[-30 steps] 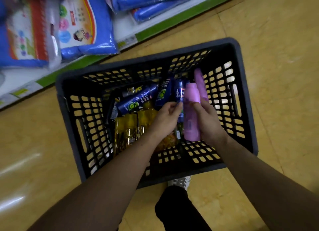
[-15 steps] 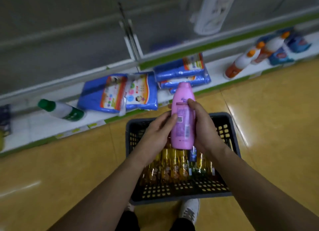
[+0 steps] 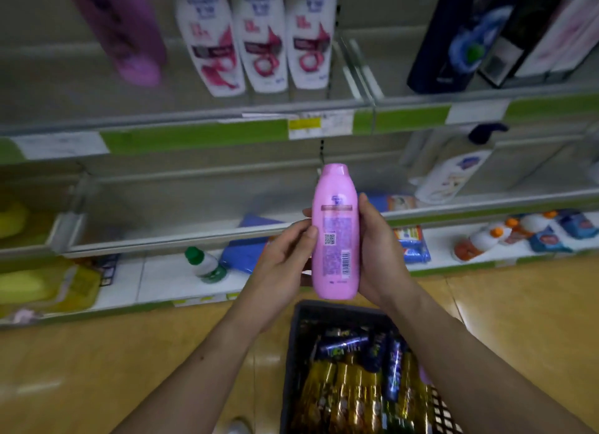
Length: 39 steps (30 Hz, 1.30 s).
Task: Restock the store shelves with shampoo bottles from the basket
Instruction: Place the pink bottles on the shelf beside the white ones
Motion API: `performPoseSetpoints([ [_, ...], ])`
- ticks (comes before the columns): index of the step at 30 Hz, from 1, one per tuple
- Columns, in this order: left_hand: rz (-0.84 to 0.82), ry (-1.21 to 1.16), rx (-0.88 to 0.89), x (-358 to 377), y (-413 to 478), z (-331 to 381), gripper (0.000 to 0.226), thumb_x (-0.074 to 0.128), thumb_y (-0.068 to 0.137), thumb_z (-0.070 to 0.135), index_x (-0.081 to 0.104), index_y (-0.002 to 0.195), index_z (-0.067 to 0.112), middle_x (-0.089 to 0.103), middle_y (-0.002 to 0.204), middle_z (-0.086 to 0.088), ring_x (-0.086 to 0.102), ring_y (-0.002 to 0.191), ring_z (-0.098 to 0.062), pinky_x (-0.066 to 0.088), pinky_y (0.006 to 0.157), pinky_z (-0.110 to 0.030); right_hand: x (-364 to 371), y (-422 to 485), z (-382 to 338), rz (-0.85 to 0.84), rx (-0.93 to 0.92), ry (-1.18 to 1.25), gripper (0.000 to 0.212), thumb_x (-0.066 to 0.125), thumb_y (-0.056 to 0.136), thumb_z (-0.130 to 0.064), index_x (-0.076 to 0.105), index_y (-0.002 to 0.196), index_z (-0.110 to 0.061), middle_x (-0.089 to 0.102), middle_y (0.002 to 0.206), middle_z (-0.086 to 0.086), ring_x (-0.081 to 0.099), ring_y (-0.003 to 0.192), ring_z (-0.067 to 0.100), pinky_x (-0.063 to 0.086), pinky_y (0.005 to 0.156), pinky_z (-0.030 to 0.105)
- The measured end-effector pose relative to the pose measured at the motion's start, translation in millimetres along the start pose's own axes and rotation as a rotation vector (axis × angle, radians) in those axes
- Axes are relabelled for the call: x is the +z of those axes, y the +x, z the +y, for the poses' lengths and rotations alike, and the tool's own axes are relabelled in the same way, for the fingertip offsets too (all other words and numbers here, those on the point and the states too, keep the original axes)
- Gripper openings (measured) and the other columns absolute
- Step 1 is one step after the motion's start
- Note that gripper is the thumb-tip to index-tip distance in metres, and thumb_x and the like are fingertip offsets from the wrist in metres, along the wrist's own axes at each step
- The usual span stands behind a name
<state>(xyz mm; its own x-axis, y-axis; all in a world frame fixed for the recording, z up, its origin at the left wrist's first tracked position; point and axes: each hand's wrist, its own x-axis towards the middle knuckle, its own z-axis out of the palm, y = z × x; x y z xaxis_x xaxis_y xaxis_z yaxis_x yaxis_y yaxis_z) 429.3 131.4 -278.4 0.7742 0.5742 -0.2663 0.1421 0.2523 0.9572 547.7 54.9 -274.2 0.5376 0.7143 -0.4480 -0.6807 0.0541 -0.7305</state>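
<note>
Head view, read from the left: on the upper shelf a purple bottle stands by itself, then a row of white bottles shoulder to shoulder, all blurred. Lower down, our left hand grips the left side of the pink shampoo bottle, fingers curled behind it and thumb pressed on the label. The bottle is upright, cap up, its back label with code and barcode facing us. We hold it in the air in front of the middle shelf, above the basket. Our right hand cups the other side, thumb laid along the edge and fingers wrapped behind. Both forearms reach forward, wrists slightly bent. In the basket lie dark blue bottles and gold packs. At far right a dark bottle stands on the upper shelf. We judge two risks. The bottle looks smooth, so it may slip once one hand lets go for the reach. And if the bottle goes up beside the purple one, a careless set-down could tip the close-packed white row, or leave the back label facing the aisle.
</note>
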Motion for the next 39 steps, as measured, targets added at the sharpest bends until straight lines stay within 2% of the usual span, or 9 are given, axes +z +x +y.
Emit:
performPoseSetpoints([
  [3,0.024,0.004,0.030,-24,-3,21,0.026,0.048,0.101,0.036,0.066,0.117,0.026,0.075,0.102,0.000,0.071,0.086,-0.015,0.056,0.067,-0.027,33,5,-3,-0.040,0.004,-0.018,0.056,0.042,0.098,-0.057,0.067,0.113,-0.008,0.065,0.103,0.019,0.064,0.085,0.031,0.051,0.088,0.049],
  [7,0.059,-0.001,0.062,-57,-9,43,0.028,0.048,0.100,0.036,0.065,0.118,0.024,0.075,0.099,0.001,0.072,0.083,-0.014,0.057,0.067,-0.028,72,10,-3,-0.153,0.064,-0.003,0.061,0.035,0.100,-0.056,0.078,0.094,-0.012,0.072,0.095,0.013,0.069,0.084,0.028,0.053,0.087,0.049],
  [13,0.202,0.027,0.146,-102,-16,69,0.022,0.053,0.099,0.032,0.064,0.117,0.026,0.073,0.104,0.004,0.071,0.085,-0.014,0.057,0.064,-0.025,133,10,-2,-0.276,0.073,-0.010,0.061,0.040,0.098,-0.053,0.067,0.118,-0.002,0.068,0.107,0.016,0.065,0.095,0.031,0.048,0.096,0.053],
  [18,0.145,0.103,0.249,-130,-29,87,0.050,0.057,0.088,0.045,0.050,0.136,0.032,0.063,0.125,0.016,0.070,0.099,-0.013,0.058,0.079,-0.028,186,15,-2,-0.303,-0.086,-0.122,0.046,0.060,0.094,-0.043,0.061,0.122,-0.008,0.060,0.098,0.014,0.059,0.091,0.028,0.052,0.090,0.055],
  [20,0.095,0.130,0.245,-139,-33,92,0.055,0.057,0.088,0.047,0.046,0.141,0.038,0.061,0.130,0.018,0.069,0.102,-0.011,0.055,0.079,-0.024,205,16,-3,-0.278,-0.191,-0.260,0.028,0.064,0.094,-0.037,0.064,0.114,-0.018,0.059,0.092,0.006,0.055,0.089,0.021,0.050,0.087,0.048],
  [23,0.102,0.086,0.227,-156,-37,98,0.047,0.057,0.087,0.045,0.053,0.134,0.038,0.070,0.120,0.013,0.069,0.106,-0.009,0.054,0.079,-0.020,230,15,-4,-0.261,-0.342,-0.462,0.033,0.068,0.094,-0.026,0.055,0.123,-0.017,0.063,0.095,-0.001,0.060,0.081,0.005,0.054,0.076,0.024],
  [30,0.179,-0.171,0.166,-190,-36,104,0.043,0.057,0.090,0.041,0.062,0.127,0.018,0.072,0.119,-0.008,0.068,0.112,-0.027,0.054,0.093,-0.053,241,28,1,-0.308,-0.316,-0.408,0.033,0.053,0.100,-0.032,0.066,0.118,-0.007,0.072,0.100,0.008,0.065,0.088,0.017,0.053,0.084,0.031],
  [34,0.182,-0.149,0.174,-204,-34,106,0.044,0.052,0.089,0.040,0.061,0.127,0.018,0.073,0.118,-0.004,0.069,0.109,-0.023,0.057,0.089,-0.045,240,32,14,-0.369,-0.250,-0.326,0.034,0.056,0.090,-0.033,0.070,0.107,-0.007,0.074,0.102,0.009,0.064,0.093,0.021,0.051,0.092,0.036],
  [39,0.174,-0.032,0.237,-216,-32,114,0.039,0.048,0.095,0.036,0.060,0.128,0.021,0.073,0.117,0.002,0.069,0.109,-0.015,0.057,0.086,-0.029,254,33,18,-0.352,-0.277,-0.296,0.024,0.051,0.100,-0.022,0.070,0.108,-0.010,0.072,0.112,0.019,0.065,0.098,0.025,0.052,0.096,0.042],
])
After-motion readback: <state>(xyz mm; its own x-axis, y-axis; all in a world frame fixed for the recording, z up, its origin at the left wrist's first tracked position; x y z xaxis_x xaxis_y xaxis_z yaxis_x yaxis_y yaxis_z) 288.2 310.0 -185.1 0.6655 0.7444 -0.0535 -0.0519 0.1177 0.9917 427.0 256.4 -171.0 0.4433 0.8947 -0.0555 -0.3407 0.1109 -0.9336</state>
